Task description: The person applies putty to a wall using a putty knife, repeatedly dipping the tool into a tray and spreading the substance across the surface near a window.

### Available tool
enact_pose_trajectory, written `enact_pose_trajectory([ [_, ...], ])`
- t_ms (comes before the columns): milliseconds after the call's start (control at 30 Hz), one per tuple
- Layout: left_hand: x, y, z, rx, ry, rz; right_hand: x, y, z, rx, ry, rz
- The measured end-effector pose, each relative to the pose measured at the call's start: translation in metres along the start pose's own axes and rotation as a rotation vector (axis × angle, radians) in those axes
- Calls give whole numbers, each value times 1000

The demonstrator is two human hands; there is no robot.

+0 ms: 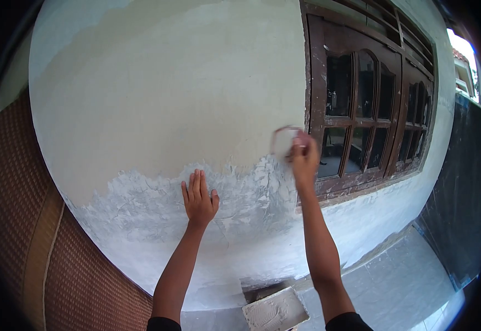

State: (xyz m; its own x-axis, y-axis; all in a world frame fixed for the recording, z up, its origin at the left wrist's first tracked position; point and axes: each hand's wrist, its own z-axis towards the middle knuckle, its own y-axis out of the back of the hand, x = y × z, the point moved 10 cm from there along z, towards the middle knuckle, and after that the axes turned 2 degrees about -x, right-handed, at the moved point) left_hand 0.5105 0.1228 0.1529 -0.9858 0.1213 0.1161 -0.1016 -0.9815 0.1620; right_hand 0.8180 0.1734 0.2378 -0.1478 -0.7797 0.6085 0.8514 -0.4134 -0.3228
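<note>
My left hand [199,199] lies flat on the wall [196,99], fingers spread, at the upper edge of a rough whitish-grey patch [152,204]. Beside the window frame, my right hand [303,151] grips a pale, thin piece with a reddish edge [284,140] against the wall; motion smears it, so I cannot tell what it is. Cream paint covers the wall above the patch, and flaking, cracked paint shows between my two hands.
A brown wooden window [356,121] takes up the right side. Below stands a tray [276,310] holding pale paste, near the grey floor [389,281]. Woven brown panelling [80,270] runs along the left; a dark sheet [458,187] hangs at far right.
</note>
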Motion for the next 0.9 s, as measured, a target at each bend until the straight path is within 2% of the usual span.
enact_pose_trajectory([
  [33,-1,0,-1,-5,2,-2,-1,3,5,4,6,3],
  [100,-1,0,1,-16,8,-2,7,25,7,-206,-1,280],
  [133,-2,0,0,-17,8,-2,4,10,-2,-59,-92,170],
  [200,-2,0,0,-14,1,-4,22,-41,-26,213,72,99],
  [267,-1,0,0,-12,4,2,41,-71,-48,321,140,-37],
  [400,0,0,1,-15,-2,-5,54,-82,-48,348,238,-175],
  [467,-1,1,0,-21,-9,-3,41,-65,-35,234,195,-191],
  [500,-1,0,1,-22,-6,-3,26,-54,-27,188,116,-110],
  [600,-1,0,-1,-4,-6,4,7,-8,-6,-51,56,-17],
  [733,-2,2,1,-23,1,5,-11,15,-7,-202,-23,135],
  [800,-2,1,2,-21,-4,1,15,-30,-24,132,-82,158],
  [833,-1,1,1,-18,-5,0,21,-45,-28,243,59,21],
  [867,-1,1,1,-14,-6,0,28,-46,-30,197,230,-257],
  [900,-1,1,0,-13,-8,-1,10,-38,-19,126,210,-179],
])
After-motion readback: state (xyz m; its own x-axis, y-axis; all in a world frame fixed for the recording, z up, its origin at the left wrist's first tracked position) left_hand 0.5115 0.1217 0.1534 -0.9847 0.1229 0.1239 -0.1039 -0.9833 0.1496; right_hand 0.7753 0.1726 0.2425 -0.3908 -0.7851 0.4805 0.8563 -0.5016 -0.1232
